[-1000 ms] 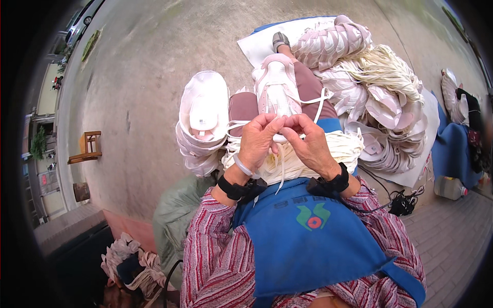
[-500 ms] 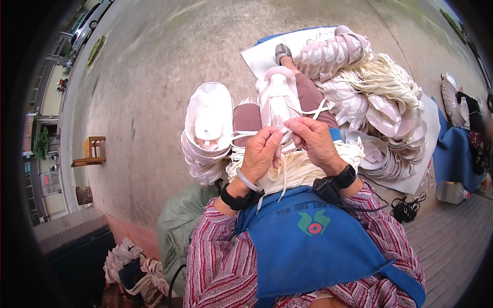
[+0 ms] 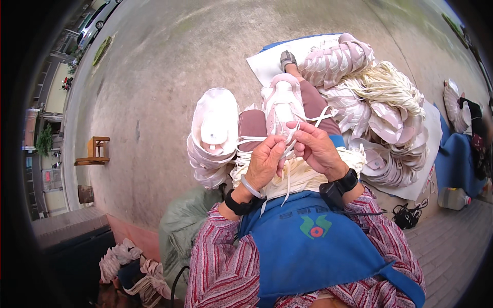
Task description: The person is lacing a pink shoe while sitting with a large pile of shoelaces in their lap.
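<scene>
A white and pink shoe upper (image 3: 284, 102) lies across my lap, toe pointing away from me. Just above its near end, my left hand (image 3: 264, 163) and my right hand (image 3: 319, 152) are close together, both pinching a white shoelace (image 3: 292, 139) between thumb and fingers. One lace end dangles below the left fingers. Loops of lace stick out on both sides of the upper. Beneath my hands, a thick bundle of cream laces (image 3: 303, 177) covers my lap over the blue apron (image 3: 282, 246). To the left stands a stack of white shoe uppers (image 3: 213, 120).
At the right, rows of pink-white uppers (image 3: 336, 64) and a heap of cream laces (image 3: 387, 84) lie on a white sheet (image 3: 264, 64). A green sack (image 3: 187, 220) is at my left. Farther off are a wooden chair (image 3: 96, 151), a plastic jug (image 3: 452, 197) and black cables (image 3: 406, 215).
My right hand has risen slightly and turned, drawing the lace up into a visible loop between my fingers. The view has shifted a little, so the whole scene sits slightly lower and farther right.
</scene>
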{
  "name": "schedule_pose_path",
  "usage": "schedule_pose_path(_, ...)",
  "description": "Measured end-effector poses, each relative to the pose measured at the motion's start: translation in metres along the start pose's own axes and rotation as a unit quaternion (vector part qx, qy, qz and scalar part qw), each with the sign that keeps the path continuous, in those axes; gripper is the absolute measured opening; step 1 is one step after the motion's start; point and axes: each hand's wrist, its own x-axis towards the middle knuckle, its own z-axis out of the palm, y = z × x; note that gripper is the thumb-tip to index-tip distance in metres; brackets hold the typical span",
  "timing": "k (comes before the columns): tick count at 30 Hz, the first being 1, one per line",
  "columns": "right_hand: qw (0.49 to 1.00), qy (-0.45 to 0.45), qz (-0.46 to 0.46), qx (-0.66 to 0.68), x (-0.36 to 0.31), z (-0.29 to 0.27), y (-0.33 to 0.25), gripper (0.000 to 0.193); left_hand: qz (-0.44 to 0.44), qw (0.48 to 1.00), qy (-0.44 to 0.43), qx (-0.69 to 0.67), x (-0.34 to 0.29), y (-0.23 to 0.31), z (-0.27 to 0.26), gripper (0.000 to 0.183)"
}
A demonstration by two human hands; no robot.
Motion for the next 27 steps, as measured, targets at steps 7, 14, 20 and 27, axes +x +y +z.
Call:
schedule_pose_path(7,0.999,0.029,0.011,-0.042,-0.003,0.005,-0.005,0.021,-0.016,0.998,-0.027,0.046,-0.005,0.010,0.004,0.023)
schedule_pose_path(14,0.998,-0.013,-0.028,-0.052,-0.003,0.000,-0.011,0.017,-0.006,0.997,-0.058,0.051,-0.007,0.008,-0.001,0.024)
schedule_pose_path(20,0.980,-0.027,-0.133,-0.148,-0.013,0.026,-0.058,0.021,0.193,0.958,-0.018,0.210,-0.009,0.014,-0.001,0.024)
schedule_pose_path(27,0.885,-0.123,-0.397,-0.209,-0.077,0.085,-0.136,0.027,0.085,0.982,0.057,0.158,0.005,-0.001,-0.017,0.034)
